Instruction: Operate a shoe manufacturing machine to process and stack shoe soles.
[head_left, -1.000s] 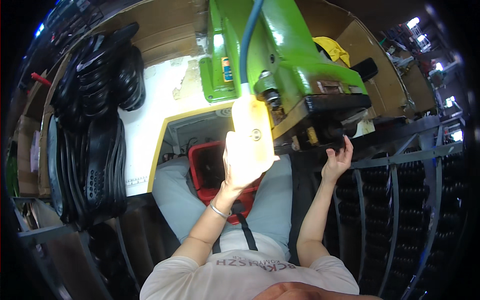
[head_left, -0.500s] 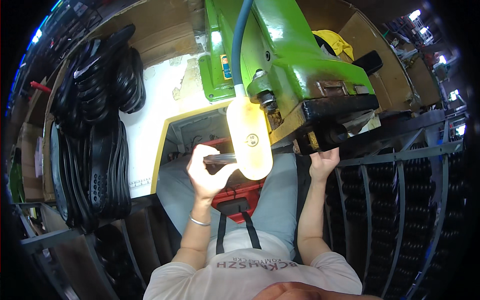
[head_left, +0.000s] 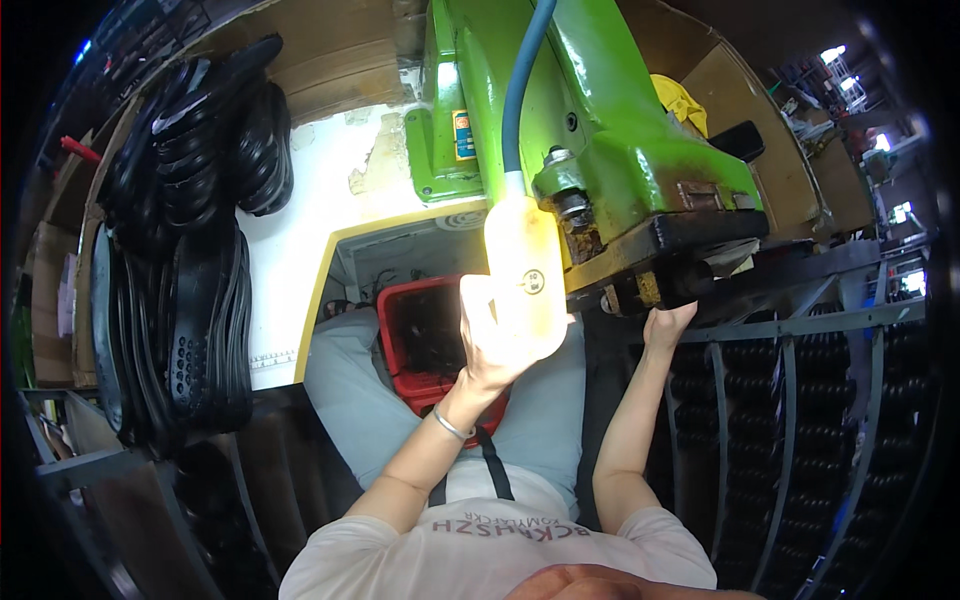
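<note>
My left hand (head_left: 490, 345), with a bracelet at the wrist, is raised close to the glowing oblong lamp (head_left: 527, 280). Its fingers look curled, partly lost behind the lamp and in the glare; whatever they hold is hidden. My right hand (head_left: 668, 325) reaches up to the underside of the green machine's (head_left: 650, 170) head, beside a dark round part (head_left: 685, 282). The machine covers most of its fingers, so I cannot see whether it grips anything. Below my left hand, a red bin (head_left: 395, 370) with dark contents stands between my knees.
Stacks of black shoe soles (head_left: 195, 320) lie on the white tabletop (head_left: 275, 290) at left. Cardboard walls (head_left: 340, 60) stand behind it. A blue-grey hose (head_left: 522, 95) runs up from the lamp. Metal racks (head_left: 785, 400) with black items flank me, and a yellow cloth (head_left: 680, 102) lies behind the machine.
My left hand has moved right and slightly up behind the lamp; the dark flat piece it held is out of sight. More of the red bin shows. The view has shifted slightly.
</note>
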